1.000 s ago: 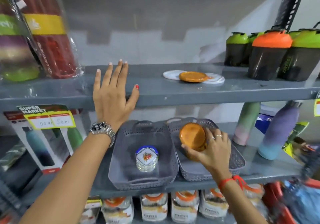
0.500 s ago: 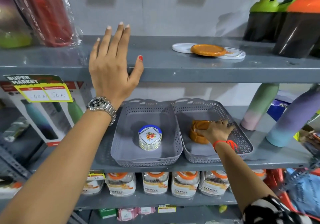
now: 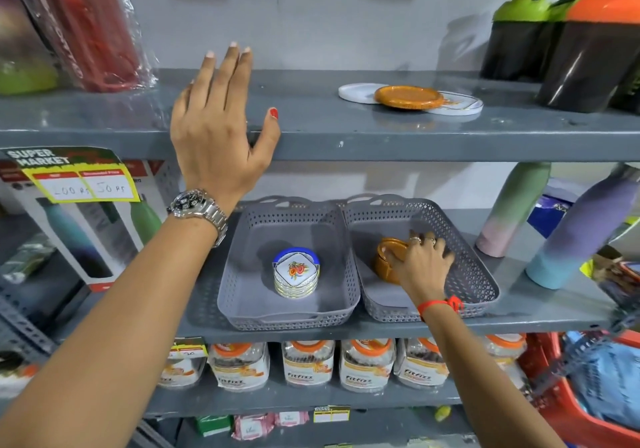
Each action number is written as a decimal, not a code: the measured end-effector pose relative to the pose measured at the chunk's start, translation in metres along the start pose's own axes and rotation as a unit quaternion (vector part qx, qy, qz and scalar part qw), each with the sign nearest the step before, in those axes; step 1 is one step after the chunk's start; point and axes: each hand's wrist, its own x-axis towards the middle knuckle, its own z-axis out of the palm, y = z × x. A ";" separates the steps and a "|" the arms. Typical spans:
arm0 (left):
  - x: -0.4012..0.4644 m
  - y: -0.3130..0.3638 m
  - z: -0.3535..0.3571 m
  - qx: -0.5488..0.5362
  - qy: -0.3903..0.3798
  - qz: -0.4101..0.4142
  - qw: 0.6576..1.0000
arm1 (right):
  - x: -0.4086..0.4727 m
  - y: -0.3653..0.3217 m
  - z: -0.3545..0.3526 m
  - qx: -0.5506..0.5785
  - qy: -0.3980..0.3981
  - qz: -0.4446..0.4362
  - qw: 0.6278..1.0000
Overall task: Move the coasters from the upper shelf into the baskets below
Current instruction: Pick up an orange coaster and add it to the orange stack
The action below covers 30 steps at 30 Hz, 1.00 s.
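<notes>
On the upper shelf [image 3: 346, 143] an orange coaster [image 3: 408, 96] lies over two white coasters [image 3: 356, 91]. Below stand two grey perforated baskets. The left basket [image 3: 242, 267] holds a stack of white floral coasters [image 3: 296, 273]. Inside the right basket [image 3: 474, 274] my right hand [image 3: 424, 264] is curled over the top of a stack of orange coasters [image 3: 384, 260]. My left hand [image 3: 218, 125] rests flat against the upper shelf's front edge, fingers spread, with nothing in it.
Dark shaker bottles [image 3: 585, 49] crowd the upper shelf's right end, and plastic-wrapped bottles [image 3: 79, 25] its left end. Pastel bottles [image 3: 512, 208] stand right of the baskets. A price tag [image 3: 79, 177] hangs at left. Jars [image 3: 308, 364] line the shelf below.
My right hand has lowered an orange coaster from above the right basket down onto the orange stack inside it. My left hand has stayed on the shelf edge.
</notes>
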 end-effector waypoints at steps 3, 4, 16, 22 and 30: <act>0.000 0.001 -0.001 -0.005 -0.010 -0.008 1.000 | -0.005 -0.005 -0.014 0.022 0.068 -0.030 0.997; 0.001 0.002 -0.003 -0.009 -0.013 -0.010 1.000 | -0.004 -0.005 -0.018 0.029 0.062 -0.035 0.997; 0.003 0.001 -0.004 -0.005 -0.019 0.000 1.000 | 0.006 -0.017 -0.038 0.099 0.062 -0.084 0.990; 0.003 0.002 -0.005 -0.012 -0.024 0.001 1.000 | -0.058 -0.055 -0.153 0.268 0.444 -0.320 0.793; 0.004 0.006 -0.012 -0.018 -0.040 -0.008 0.999 | 0.017 -0.079 -0.265 0.135 0.232 -0.109 0.957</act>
